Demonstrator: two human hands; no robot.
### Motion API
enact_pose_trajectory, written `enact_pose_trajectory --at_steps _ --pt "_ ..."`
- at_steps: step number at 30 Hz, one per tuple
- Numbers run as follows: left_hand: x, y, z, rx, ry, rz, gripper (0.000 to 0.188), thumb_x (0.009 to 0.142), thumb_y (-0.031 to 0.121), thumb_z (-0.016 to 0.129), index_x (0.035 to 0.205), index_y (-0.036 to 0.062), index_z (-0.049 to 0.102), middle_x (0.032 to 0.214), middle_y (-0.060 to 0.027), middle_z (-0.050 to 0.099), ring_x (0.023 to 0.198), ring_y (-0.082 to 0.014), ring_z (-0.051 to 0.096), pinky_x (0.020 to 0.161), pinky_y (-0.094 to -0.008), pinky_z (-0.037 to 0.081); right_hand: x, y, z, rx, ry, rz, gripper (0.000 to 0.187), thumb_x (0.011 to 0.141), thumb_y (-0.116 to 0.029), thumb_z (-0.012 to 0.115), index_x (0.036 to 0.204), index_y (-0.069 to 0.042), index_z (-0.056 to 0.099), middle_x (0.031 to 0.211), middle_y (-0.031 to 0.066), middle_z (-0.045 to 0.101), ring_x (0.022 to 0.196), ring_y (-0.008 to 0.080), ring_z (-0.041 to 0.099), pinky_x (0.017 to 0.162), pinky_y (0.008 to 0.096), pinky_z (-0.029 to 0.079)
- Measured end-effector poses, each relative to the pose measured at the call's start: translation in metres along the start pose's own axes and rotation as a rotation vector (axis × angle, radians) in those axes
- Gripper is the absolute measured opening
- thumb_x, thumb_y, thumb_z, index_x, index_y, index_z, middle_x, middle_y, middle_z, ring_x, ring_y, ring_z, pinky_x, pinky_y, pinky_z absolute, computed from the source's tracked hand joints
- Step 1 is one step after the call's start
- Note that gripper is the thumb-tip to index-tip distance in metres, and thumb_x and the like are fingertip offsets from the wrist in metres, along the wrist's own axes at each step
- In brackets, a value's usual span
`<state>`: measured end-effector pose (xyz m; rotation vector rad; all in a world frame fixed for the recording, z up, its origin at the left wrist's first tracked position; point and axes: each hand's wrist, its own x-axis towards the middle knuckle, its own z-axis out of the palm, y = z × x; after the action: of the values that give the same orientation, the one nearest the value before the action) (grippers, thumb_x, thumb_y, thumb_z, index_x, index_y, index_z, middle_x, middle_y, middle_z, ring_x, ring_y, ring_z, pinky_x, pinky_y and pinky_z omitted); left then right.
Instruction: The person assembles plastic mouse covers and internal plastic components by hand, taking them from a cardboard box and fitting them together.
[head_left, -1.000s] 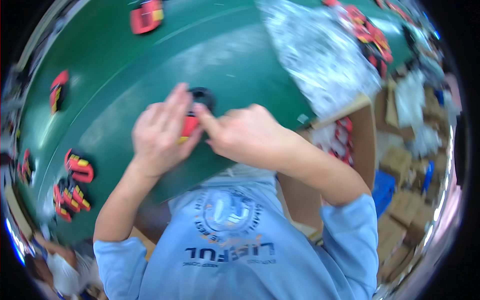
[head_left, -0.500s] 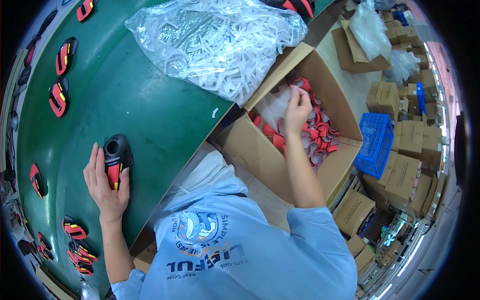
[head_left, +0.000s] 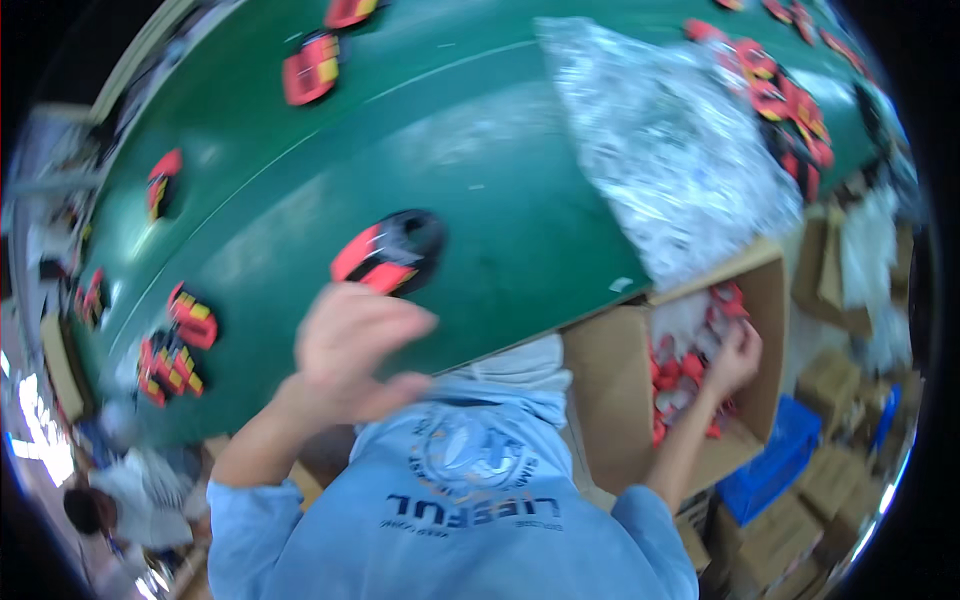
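Blurred by motion, my left hand [head_left: 355, 350] is open, thumb apart from its fingers, just on the near side of a red, black and yellow plastic part [head_left: 390, 252]. That part lies on the green table [head_left: 500, 260]; its rounded black end has a round hole. My right hand [head_left: 735, 358] reaches into an open cardboard box [head_left: 610, 390] at the right. Its fingers are pinched together, and whatever they may hold is hidden. Beneath it, many small curved red and greyish pieces [head_left: 690, 368] fill part of the box.
A clear bag [head_left: 680, 160] of whitish strips lies by the box. More red and black parts lie at the far right [head_left: 785, 100] and near left [head_left: 170, 365]. Right of the box are a blue crate [head_left: 770, 460] and cartons [head_left: 790, 510]. Another person [head_left: 140, 500] is at lower left.
My view has swung left. My left hand has come off the red and black part, drawing back toward me. The right hand stays in the box, fingers pinched.
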<state>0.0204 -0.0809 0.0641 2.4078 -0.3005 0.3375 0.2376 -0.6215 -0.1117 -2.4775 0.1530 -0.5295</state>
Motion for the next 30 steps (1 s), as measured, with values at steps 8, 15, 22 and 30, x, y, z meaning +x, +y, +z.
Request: enact_pose_trajectory --at_steps 8,15,22,30 --pt "0.024 0.034 0.068 -1.602 -0.442 -0.775 0.032 0.114 0.035 0.058 0.117 0.0042 0.066 0.100 -0.0053 0.072 0.089 -0.0113 0.066 0.078 -0.0300 0.055 -0.065 -0.285 0.009 0.973 -0.537 -0.857 0.037 0.075 0.000 0.086 0.110 -0.007 0.074 0.102 0.0176 0.081 0.077 0.0262 0.074 0.068 0.0361 0.059" --pt "0.003 0.028 0.029 -1.463 0.076 -0.742 0.029 0.115 0.028 0.057 0.130 0.0040 0.062 0.112 -0.0016 0.066 0.096 -0.0068 0.060 0.082 -0.0269 0.050 -0.064 -0.358 0.051 1.268 -0.958 -0.765 0.028 0.069 0.005 0.081 0.096 -0.003 0.080 0.101 0.0170 0.082 0.073 0.0244 0.074 0.062 0.0344 0.057" --pt "-0.006 0.011 0.025 -0.839 0.225 -0.494 0.021 0.110 0.018 0.065 0.109 -0.0023 0.072 0.099 -0.0050 0.068 0.084 -0.0101 0.061 0.068 -0.0294 0.049 -0.056 -0.387 0.045 0.856 -1.033 -0.938 0.045 0.072 -0.009 0.087 0.115 0.000 0.080 0.120 0.0151 0.080 0.093 0.0299 0.073 0.081 0.0397 0.059" --pt "0.002 0.011 0.022 -0.825 0.167 -0.459 0.023 0.111 0.014 0.061 0.112 -0.0059 0.073 0.105 -0.0129 0.072 0.087 -0.0202 0.070 0.073 -0.0338 0.055 -0.063 -0.395 0.049 0.540 -0.784 -1.226 0.061 0.065 -0.026 0.095 0.119 -0.004 0.078 0.121 0.0102 0.078 0.095 0.0280 0.072 0.081 0.0385 0.061"
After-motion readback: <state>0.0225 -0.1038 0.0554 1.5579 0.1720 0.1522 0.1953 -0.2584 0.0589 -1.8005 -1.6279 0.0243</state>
